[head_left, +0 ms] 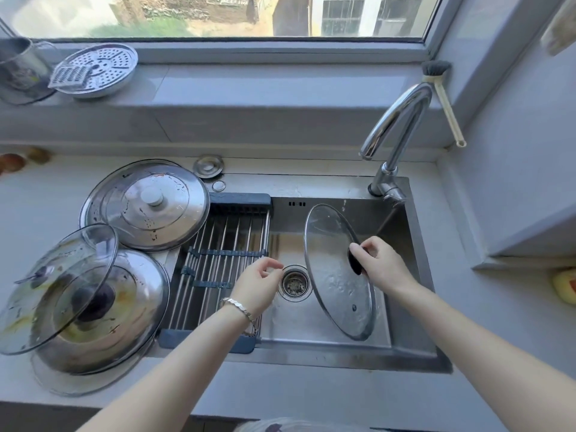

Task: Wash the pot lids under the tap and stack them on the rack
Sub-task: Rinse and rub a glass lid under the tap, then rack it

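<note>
My right hand (381,265) grips the black knob of a wet glass pot lid (332,275), held on edge over the steel sink (414,275). My left hand (260,282) hovers beside the drain (294,283), fingers loosely curled, holding nothing. The tap (394,132) arches at the sink's back right; no water stream is visible. A roll-up rack (224,263) of steel rods lies across the sink's left side with nothing on it. Dirty lids lie on the counter at left: a steel lid (149,204), and a greasy glass lid (53,288) leaning on another steel lid (131,313).
A steamer plate with a grater (96,68) and a metal mug (18,70) stand on the windowsill. A brush (444,98) leans by the tap. A sink plug (208,165) lies behind the rack. A yellow sponge (565,285) sits at far right.
</note>
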Demonstrator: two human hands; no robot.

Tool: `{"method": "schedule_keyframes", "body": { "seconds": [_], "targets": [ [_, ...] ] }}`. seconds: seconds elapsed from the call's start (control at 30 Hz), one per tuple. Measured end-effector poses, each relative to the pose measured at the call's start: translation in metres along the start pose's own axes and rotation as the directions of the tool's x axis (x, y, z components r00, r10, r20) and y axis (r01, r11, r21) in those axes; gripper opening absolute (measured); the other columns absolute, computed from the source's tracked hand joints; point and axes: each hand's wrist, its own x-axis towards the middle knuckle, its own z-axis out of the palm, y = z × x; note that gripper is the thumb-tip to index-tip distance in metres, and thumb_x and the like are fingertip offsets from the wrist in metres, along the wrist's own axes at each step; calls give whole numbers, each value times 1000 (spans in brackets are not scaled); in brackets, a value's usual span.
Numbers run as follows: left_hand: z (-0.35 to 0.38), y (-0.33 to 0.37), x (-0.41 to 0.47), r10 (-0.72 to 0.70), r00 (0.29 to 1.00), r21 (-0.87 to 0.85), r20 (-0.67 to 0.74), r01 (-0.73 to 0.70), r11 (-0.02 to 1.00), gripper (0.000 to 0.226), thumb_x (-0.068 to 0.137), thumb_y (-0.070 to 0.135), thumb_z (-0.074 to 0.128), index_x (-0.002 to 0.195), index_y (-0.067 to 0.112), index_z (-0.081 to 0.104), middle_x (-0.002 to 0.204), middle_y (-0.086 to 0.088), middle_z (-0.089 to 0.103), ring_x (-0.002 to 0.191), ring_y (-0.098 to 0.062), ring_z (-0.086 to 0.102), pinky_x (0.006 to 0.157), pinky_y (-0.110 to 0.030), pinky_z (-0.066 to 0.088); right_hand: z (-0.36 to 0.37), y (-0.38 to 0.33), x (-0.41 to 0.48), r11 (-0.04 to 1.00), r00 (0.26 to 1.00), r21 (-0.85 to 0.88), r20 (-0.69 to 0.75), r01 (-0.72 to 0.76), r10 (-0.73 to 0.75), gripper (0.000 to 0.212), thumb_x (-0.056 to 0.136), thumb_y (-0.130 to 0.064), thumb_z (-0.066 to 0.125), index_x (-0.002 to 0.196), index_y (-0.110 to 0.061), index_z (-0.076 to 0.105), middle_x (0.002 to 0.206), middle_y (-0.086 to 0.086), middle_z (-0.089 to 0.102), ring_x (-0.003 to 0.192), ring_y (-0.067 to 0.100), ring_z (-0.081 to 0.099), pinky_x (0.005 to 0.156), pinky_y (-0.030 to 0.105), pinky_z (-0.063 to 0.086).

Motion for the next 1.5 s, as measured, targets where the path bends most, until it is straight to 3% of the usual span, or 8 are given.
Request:
{"method": "schedule_keyframes", "body": {
  "seconds": [0.17,0.5,0.67,0.87,0.97,1.2,1.3,1.5],
  "targets": [
    [-6,-16,-1,-23,1000,-15,-11,22,1000,16,92,17,49,106,21,55,92,-9,62,81,-19,60,79,-41,54,13,1,0,998,998,-33,4,-61,61,26,89,-37,50,82,-12,51,74,4,59,67,20,51,63,31,38],
    [-39,-43,10,-58,998,8,-26,58,998,16,91,16,48,105,21,55,86,-6,62,80,-22,56,78,-40,51,60,-8,-2,969,991,-209,-36,-134,129,28,85,-36,52,75,-12,41,72,6,55,70,25,48,56,31,31],
    [-78,-57,17,-29,997,169,-66,40,985,14,92,22,46,104,22,54,94,-5,62,83,-22,62,69,-30,48,85,-44,6,893,999,-450,-37,8,-27,25,80,-44,57,83,-20,53,81,-5,61,82,23,56,62,28,37],
    [-124,-70,33,-40,995,274,-91,64,959,17,92,23,45,104,19,56,86,2,60,92,-24,65,77,-33,52,133,-103,40,653,942,-690,142,314,-303,30,82,-53,53,86,-22,52,88,-2,66,86,23,61,63,27,40],
    [-141,-75,42,-37,993,273,-112,67,960,20,92,23,45,107,18,57,93,-1,62,93,-22,64,83,-34,51,167,-120,60,584,930,-727,232,360,-284,27,82,-47,53,88,-21,52,85,0,62,88,24,62,63,26,39],
    [-163,-86,65,-37,994,216,-105,60,975,20,92,22,44,105,19,58,90,-2,61,79,-18,56,66,-24,40,236,-129,95,613,943,-716,261,333,-207,24,83,-41,54,93,-20,58,99,6,67,95,28,61,70,29,40],
    [-168,-90,72,-44,995,175,-93,59,983,16,91,22,45,100,23,57,90,-1,62,76,-15,55,61,-23,40,247,-130,107,640,958,-713,232,286,-170,16,83,-34,54,87,-19,51,100,7,65,95,28,61,67,28,37],
    [-171,-95,81,-46,997,136,-66,54,989,11,91,24,46,96,26,56,92,2,63,89,-15,61,72,-25,45,256,-114,105,579,946,-749,225,321,-234,23,89,-43,49,92,-20,49,102,6,60,92,27,60,63,27,35]
  ]
}}
